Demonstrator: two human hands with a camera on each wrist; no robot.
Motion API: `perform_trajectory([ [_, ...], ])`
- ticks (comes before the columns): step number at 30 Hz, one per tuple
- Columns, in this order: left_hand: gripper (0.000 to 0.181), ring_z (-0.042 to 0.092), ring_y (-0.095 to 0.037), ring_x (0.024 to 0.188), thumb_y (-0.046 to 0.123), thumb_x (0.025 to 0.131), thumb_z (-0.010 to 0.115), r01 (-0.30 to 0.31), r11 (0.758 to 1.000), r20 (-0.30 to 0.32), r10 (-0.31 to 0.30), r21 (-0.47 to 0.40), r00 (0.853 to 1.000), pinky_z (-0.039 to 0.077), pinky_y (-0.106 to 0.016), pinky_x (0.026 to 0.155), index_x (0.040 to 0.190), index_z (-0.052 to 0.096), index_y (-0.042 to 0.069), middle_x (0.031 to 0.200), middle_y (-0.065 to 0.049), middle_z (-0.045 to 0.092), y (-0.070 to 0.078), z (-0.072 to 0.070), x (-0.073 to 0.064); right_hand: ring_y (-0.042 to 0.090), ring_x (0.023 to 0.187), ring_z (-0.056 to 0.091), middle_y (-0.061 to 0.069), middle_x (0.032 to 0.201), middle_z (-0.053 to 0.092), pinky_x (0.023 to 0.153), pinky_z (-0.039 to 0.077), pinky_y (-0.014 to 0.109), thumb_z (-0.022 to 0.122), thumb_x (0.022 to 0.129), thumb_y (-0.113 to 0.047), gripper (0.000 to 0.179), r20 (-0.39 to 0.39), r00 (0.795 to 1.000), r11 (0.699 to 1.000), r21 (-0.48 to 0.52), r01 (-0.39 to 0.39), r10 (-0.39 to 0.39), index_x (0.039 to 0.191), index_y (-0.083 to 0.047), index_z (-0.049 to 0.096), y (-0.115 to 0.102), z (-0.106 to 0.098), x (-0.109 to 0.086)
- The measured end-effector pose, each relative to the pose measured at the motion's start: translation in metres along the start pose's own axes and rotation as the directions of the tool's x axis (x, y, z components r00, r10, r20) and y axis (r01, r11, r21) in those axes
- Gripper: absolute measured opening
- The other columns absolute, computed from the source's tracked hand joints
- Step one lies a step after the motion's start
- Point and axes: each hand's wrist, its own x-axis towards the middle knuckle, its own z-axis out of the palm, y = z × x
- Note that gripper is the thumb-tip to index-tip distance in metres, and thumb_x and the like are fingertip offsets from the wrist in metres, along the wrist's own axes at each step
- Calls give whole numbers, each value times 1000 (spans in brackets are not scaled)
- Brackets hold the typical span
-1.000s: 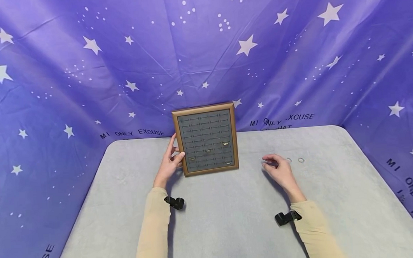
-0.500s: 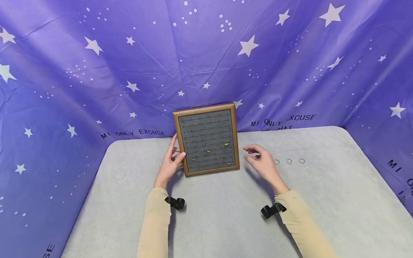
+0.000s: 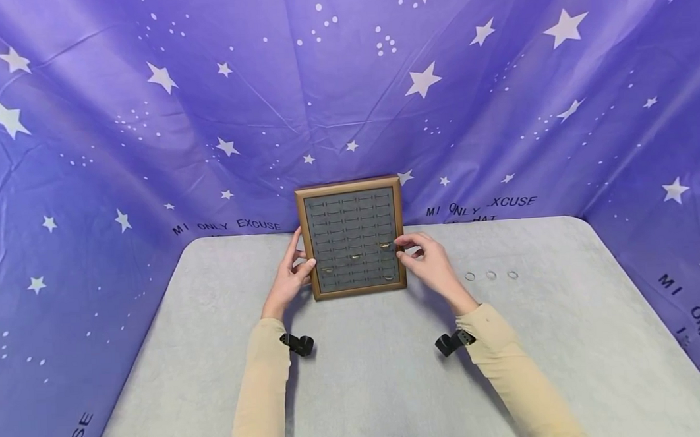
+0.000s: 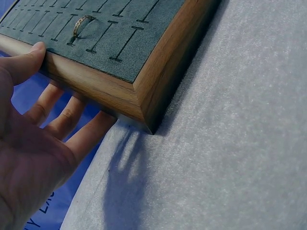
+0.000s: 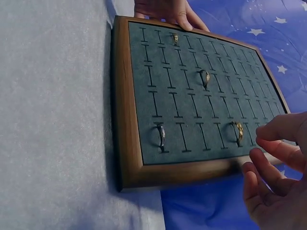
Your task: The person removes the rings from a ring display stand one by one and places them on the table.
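Observation:
A wooden-framed ring display board [image 3: 361, 291] with a grey-green slotted pad stands tilted up at the back of the table. My left hand [image 3: 285, 282] grips its left edge, thumb on the front of the frame and the other fingers behind. Beside the right edge is my right hand [image 3: 431, 265], fingers bent with gaps between them and nothing visible held. Its fingertips are close to a gold ring [image 5: 239, 133] in the pad. A silver ring [image 5: 162, 137] sits in the same column, nearer the lower edge. Two more rings, a middle one [image 5: 206, 79] and a gold one [image 5: 176, 39], occupy other slots.
Three thin rings lie in a row on the grey table [image 3: 370, 376] right of the board, the outermost ring [image 3: 513, 278] farthest right. A purple star-printed curtain [image 3: 249, 105] encloses the back and sides.
My right hand has moved left from beside the loose rings to the board's right edge, uncovering the nearest loose ring. The left hand keeps its grip on the frame.

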Motion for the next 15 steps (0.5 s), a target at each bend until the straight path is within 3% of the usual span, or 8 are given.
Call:
perform_trajectory([
  [9, 74, 50, -37, 69, 1, 96, 56, 15, 1000, -3, -15, -10, 1000, 54, -55, 69, 156, 17, 18, 104, -15, 44, 1, 0, 1, 27, 88, 58, 15, 99, 63, 72, 51, 41, 69, 82, 3, 23, 29, 998, 996, -67, 58, -56, 105, 3, 68, -5, 9, 7],
  [15, 74, 51, -30, 68, 0, 96, 56, 7, 1000, 0, -7, -18, 1000, 53, -55, 70, 156, 16, 15, 103, -14, 44, 1, 0, 1, 26, 83, 55, 13, 93, 61, 68, 47, 35, 71, 80, 2, 23, 11, 998, 989, -135, 65, -64, 103, 2, 70, -7, 16, 9],
])
